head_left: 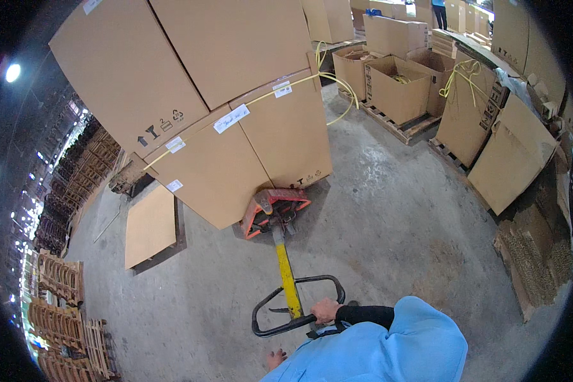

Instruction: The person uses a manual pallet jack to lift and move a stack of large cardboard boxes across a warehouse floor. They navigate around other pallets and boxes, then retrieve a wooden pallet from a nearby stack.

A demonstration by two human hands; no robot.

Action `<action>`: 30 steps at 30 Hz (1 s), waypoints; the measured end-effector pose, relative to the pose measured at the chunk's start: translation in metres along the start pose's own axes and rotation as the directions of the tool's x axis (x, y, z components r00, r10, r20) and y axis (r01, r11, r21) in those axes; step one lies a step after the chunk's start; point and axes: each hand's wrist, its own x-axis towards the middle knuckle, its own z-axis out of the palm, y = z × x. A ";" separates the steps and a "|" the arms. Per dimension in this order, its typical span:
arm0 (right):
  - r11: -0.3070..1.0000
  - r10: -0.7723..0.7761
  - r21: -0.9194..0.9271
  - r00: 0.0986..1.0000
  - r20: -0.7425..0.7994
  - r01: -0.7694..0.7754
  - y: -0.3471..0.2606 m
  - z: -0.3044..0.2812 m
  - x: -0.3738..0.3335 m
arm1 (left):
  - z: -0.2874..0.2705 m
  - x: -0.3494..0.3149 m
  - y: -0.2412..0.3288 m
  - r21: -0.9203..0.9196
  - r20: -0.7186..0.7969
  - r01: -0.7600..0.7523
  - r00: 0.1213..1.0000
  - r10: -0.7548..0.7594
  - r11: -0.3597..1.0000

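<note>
Grey concrete floor (388, 210) is filling the middle of the frame, with big stacked cardboard boxes (235, 121) at upper centre. One hand (325, 311), which side I cannot tell, is closing its fingers around the black loop handle (296, 305) of the pallet jack (275, 211), at lower centre. Another hand (274, 360) is showing only partly at the bottom edge, behind the blue sleeve (388, 350); its fingers are hard to see.
</note>
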 end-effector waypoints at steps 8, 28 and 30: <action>0.967 -0.194 -0.203 0.959 -0.208 0.151 0.010 -0.206 0.014 | -0.025 0.012 -0.006 0.207 -0.047 0.062 0.997 -0.054 0.976; 0.980 0.030 -0.198 0.986 0.162 0.002 0.023 -0.066 0.006 | -0.027 -0.003 -0.059 -0.058 0.019 0.075 0.997 -0.074 0.995; 0.939 0.029 -0.343 0.996 0.079 0.000 0.020 -0.143 0.014 | -0.037 0.002 -0.061 0.003 0.007 0.134 0.991 -0.134 0.991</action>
